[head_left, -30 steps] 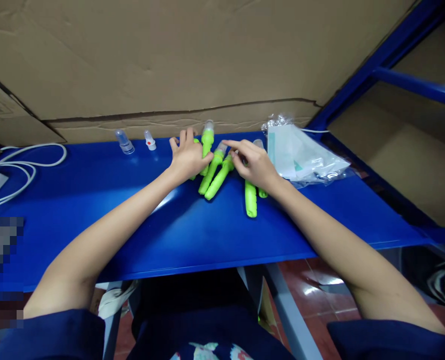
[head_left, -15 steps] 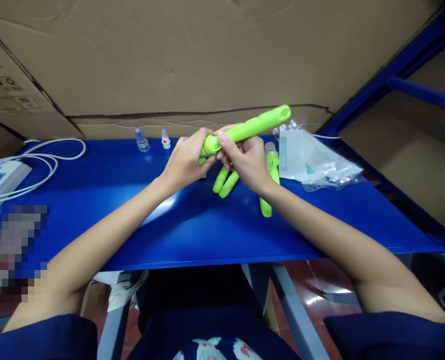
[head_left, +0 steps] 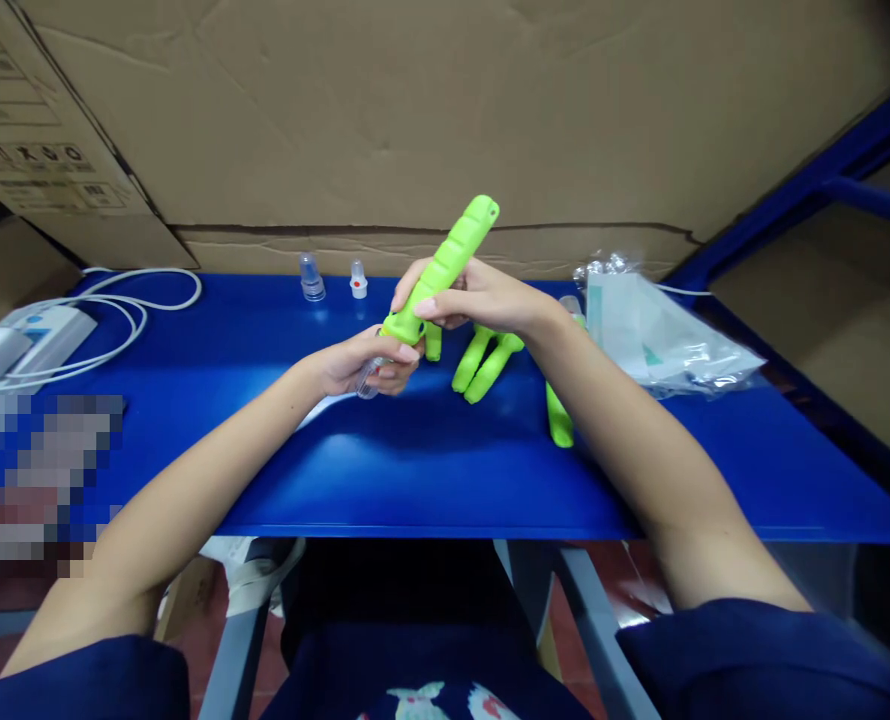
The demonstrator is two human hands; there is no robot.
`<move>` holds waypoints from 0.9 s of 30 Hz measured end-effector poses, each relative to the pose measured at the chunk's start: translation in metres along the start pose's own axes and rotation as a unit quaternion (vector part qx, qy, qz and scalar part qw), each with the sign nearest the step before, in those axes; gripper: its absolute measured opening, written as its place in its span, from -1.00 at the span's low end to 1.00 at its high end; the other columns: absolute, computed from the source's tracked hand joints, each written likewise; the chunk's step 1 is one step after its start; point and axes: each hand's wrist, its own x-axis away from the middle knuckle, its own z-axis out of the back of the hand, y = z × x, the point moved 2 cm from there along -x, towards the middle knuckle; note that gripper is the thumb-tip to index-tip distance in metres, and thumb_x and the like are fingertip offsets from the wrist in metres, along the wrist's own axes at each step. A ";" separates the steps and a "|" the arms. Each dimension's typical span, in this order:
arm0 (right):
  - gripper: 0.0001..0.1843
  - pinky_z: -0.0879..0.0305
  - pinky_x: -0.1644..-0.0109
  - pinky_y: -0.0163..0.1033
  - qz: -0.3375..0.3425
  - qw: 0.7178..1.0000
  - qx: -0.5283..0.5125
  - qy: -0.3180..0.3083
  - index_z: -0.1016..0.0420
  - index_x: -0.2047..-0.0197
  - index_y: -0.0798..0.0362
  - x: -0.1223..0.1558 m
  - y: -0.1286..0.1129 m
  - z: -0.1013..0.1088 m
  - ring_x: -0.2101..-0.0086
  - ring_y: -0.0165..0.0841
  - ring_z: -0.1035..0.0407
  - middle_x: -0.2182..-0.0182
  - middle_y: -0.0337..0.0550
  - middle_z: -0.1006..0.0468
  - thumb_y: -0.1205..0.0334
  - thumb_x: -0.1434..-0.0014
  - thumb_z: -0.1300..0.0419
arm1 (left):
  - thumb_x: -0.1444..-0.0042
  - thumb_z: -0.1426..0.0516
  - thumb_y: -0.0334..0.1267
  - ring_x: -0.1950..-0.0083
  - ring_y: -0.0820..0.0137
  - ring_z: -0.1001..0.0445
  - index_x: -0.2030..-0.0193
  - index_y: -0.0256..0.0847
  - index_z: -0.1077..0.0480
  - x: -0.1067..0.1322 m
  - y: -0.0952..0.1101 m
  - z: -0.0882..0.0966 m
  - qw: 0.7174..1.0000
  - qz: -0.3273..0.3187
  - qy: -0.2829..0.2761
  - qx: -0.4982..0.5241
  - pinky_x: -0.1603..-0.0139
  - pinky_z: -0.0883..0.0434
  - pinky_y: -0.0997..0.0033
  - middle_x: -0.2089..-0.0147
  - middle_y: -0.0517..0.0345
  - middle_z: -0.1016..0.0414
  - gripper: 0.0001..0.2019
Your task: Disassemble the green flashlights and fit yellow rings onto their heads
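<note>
My right hand [head_left: 482, 298] is closed round a lime-green ribbed plastic handle [head_left: 452, 255], thumb along its side. The handle tilts up to the right, with a small hole at its far end. My left hand [head_left: 374, 362] grips the lower end, where a clear ribbed plastic cap [head_left: 370, 378] shows below the green collar. The fingers partly hide the joint between cap and handle. Beyond my hands, two similar green handles [head_left: 482, 370] lie side by side on the blue table [head_left: 385, 480]. Another green handle [head_left: 560, 415] lies partly behind my right forearm.
A clear cap [head_left: 311, 278] and a smaller clear cap with a white base and red spot [head_left: 358, 280] stand at the back. Clear plastic bags [head_left: 640, 325] lie at right. A white power strip with cable [head_left: 55, 330] sits at left. Cardboard [head_left: 415, 120] walls the back.
The held handle has swung from nearly level to steeply tilted, its far end moving up and left. My left hand has dropped lower, and the clear cap has come into view. The camera view has shifted slightly.
</note>
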 end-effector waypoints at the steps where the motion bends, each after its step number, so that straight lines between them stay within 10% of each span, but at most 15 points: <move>1: -0.56 -0.08 0.48 -0.39 -0.002 1.000 -0.014 -0.020 -0.56 0.06 0.09 0.000 0.001 0.000 0.51 -0.55 -0.15 0.42 -0.29 -0.47 -0.15 -0.34 -0.35 | 0.14 -0.39 -0.15 0.73 0.68 0.00 0.44 -0.15 -0.24 0.002 -0.001 0.002 1.000 0.017 -0.008 0.003 0.63 -0.04 0.53 0.70 0.45 -0.14 -0.63; 7: -0.41 -0.27 0.40 -0.39 -0.035 0.993 -0.043 -0.108 -0.60 -0.11 0.07 0.013 0.001 0.011 0.38 -0.46 -0.43 0.27 -0.15 -0.64 -0.25 -0.29 -0.39 | 0.12 -0.40 -0.10 0.75 0.65 -0.09 0.22 -0.15 -0.37 0.006 -0.006 -0.001 0.998 0.054 0.017 0.006 0.74 0.01 0.55 0.57 0.40 -0.37 -0.60; 13: -0.34 -0.36 0.36 -0.35 -0.068 0.992 -0.020 -0.103 -0.61 0.04 0.04 0.020 0.001 0.027 0.41 -0.46 -0.38 0.34 -0.21 -0.60 -0.41 -0.16 -0.43 | 0.03 -0.48 -0.02 0.34 0.42 -0.58 0.10 -0.22 -0.48 0.002 -0.010 0.004 0.995 -0.018 0.101 -0.016 0.42 -0.57 0.45 0.20 0.09 -0.63 -0.53; 21: -0.26 -0.24 0.39 -0.27 -0.076 0.994 -0.067 0.033 -0.56 0.03 0.05 0.031 0.024 0.054 0.47 -0.48 -0.24 0.48 -0.33 -0.37 -0.41 -0.04 -0.51 | -0.33 -0.16 0.34 0.41 0.44 -0.51 0.02 -0.26 -0.59 0.000 -0.017 0.026 0.989 0.026 0.139 -0.036 0.39 -0.50 0.45 0.29 0.04 -0.61 -0.39; 27: -0.54 -0.30 0.29 -0.21 -0.103 0.974 0.030 0.202 -0.61 -0.10 -0.02 0.047 0.053 0.091 0.40 -0.45 -0.35 0.30 -0.22 -0.59 -0.10 -0.27 -0.43 | -0.40 0.00 0.39 0.36 0.39 -0.56 -0.08 -0.15 -0.48 0.003 -0.007 0.040 0.963 -0.021 0.251 -0.098 0.38 -0.52 0.35 0.15 0.03 -0.62 -0.38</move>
